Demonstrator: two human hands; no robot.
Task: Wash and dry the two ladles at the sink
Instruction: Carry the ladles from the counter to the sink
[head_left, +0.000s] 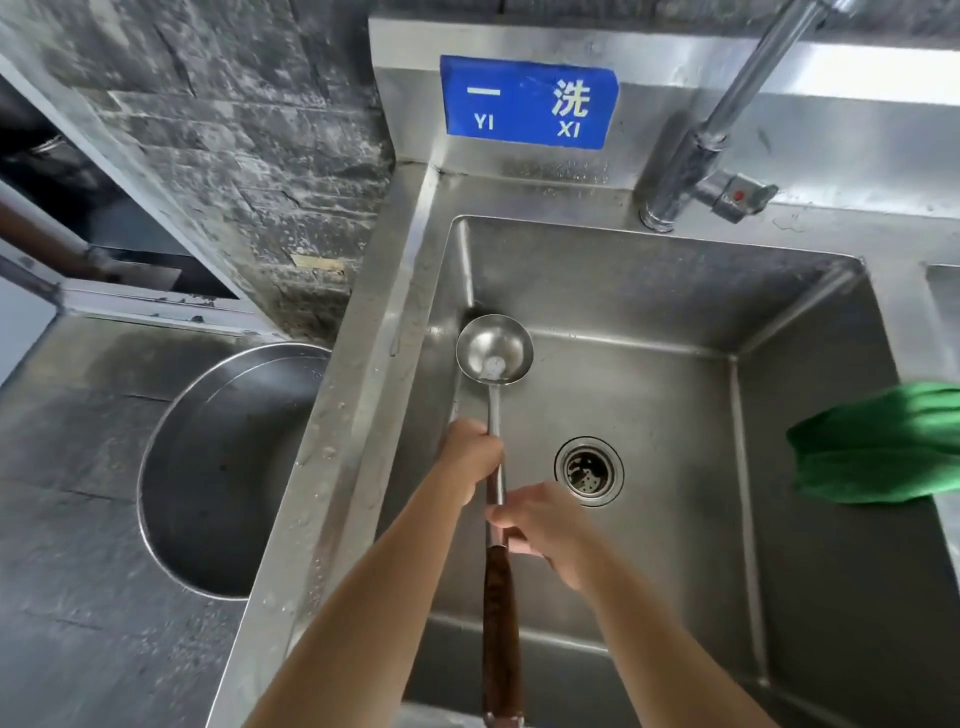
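My left hand (470, 457) and right hand (545, 525) clench the ladle (493, 345) by its steel shaft. It looks stiff and probably slick; the near wooden handle (500, 623) should hold better.

Both bare forearms reach forward and converge. The left hand (470, 457), farther out, is curled round the ladle (500, 587) shaft. The right hand (540, 525), just behind it, grips the same shaft, its thumb lying across it.

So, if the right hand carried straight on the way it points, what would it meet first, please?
Most likely the left hand, which grips the ladle just ahead of the right hand.
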